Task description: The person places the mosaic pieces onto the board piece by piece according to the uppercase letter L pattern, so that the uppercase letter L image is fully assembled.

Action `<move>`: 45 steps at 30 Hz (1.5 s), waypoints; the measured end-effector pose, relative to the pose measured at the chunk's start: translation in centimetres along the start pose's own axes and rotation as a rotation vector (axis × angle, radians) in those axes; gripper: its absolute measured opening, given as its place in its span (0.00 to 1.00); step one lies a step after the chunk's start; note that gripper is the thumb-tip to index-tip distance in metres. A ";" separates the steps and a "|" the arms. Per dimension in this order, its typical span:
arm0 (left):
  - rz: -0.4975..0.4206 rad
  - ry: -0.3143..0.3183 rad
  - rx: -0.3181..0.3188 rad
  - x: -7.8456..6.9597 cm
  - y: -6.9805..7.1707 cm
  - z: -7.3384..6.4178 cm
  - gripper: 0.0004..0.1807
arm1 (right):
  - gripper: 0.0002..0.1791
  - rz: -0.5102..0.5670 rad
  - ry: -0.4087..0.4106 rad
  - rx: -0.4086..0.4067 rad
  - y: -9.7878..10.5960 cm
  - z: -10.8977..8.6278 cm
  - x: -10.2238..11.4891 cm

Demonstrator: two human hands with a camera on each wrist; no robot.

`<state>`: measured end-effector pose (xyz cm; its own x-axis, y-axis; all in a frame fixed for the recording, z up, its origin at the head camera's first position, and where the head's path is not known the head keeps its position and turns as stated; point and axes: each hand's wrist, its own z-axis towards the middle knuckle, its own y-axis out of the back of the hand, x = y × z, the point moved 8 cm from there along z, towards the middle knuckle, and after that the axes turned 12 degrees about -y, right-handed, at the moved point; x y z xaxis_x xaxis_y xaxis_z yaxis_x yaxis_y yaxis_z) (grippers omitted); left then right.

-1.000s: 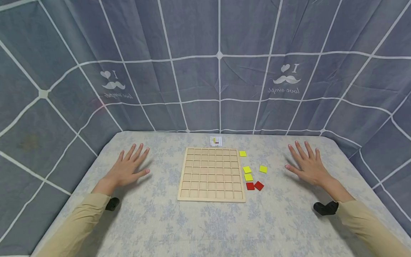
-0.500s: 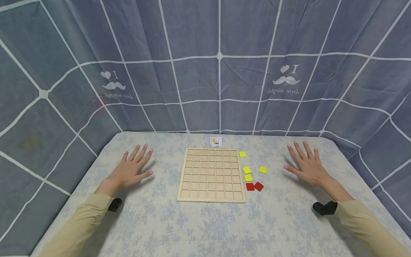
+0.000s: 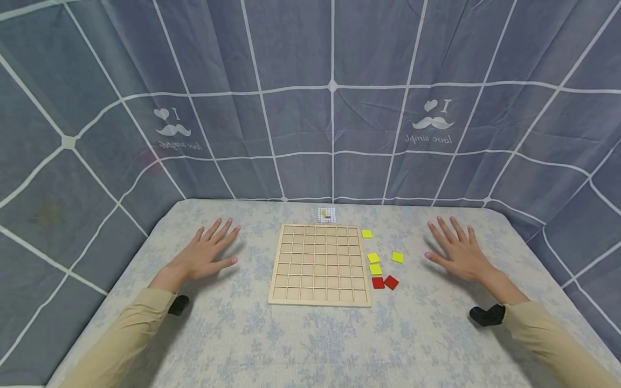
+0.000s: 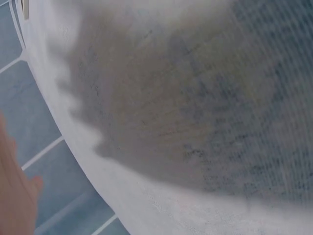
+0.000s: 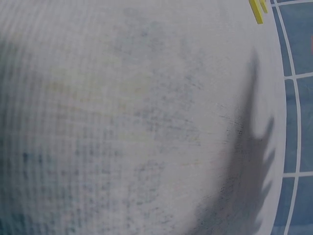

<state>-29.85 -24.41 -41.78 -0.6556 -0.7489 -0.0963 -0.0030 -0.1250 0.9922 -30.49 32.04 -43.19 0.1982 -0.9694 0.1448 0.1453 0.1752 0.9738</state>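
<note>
A square wooden board point(image 3: 320, 265) with a grid of shallow cells lies mid-table, its cells bare. Along its right side are several yellow square tiles point(image 3: 397, 257) and two red square tiles point(image 3: 378, 283). My left hand point(image 3: 201, 254), fingers spread, hovers left of the board and holds nothing; part of that hand point(image 4: 17, 188) shows at the left wrist view's edge. On the other side, my right hand point(image 3: 461, 253) is spread above the cloth, right of the tiles and apart from them. The right wrist view catches a yellow tile point(image 5: 256, 11) and the hand's shadow.
Behind the board lies a small printed grid card point(image 3: 326, 215) with coloured cells. A pale flowered cloth point(image 3: 310, 345) covers the table. Blue-grey curtains point(image 3: 301, 124) with white lines hang at the back and both sides. Dark wrist cameras point(image 3: 487, 315) sit under the cuffs.
My left hand has moved to the right, toward the board. The right hand has shifted slightly left. Board, tiles and card stay in place.
</note>
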 end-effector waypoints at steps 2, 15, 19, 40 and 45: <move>-0.002 -0.027 0.003 -0.4 -0.1 0.1 0.43 | 0.46 -0.005 0.010 -0.004 0.0 0.1 0.2; -0.032 -0.098 0.047 -4.3 -0.6 1.5 0.44 | 0.46 0.042 0.121 -0.080 0.0 0.0 2.1; -0.023 -0.123 0.063 -5.6 -1.0 2.3 0.45 | 0.46 0.066 0.144 -0.084 -0.3 -0.1 3.0; -0.081 -0.134 0.230 -9.3 -4.0 3.3 0.46 | 0.41 0.159 0.057 -0.071 -0.6 -0.6 5.3; -0.080 -0.147 0.247 -9.8 -4.3 3.6 0.45 | 0.35 0.148 0.071 -0.041 -1.1 -0.8 5.4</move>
<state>-26.15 -14.21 -44.86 -0.7481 -0.6386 -0.1804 -0.2308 -0.0045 0.9730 -28.84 26.71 -43.66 0.2884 -0.9181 0.2718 0.1486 0.3234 0.9345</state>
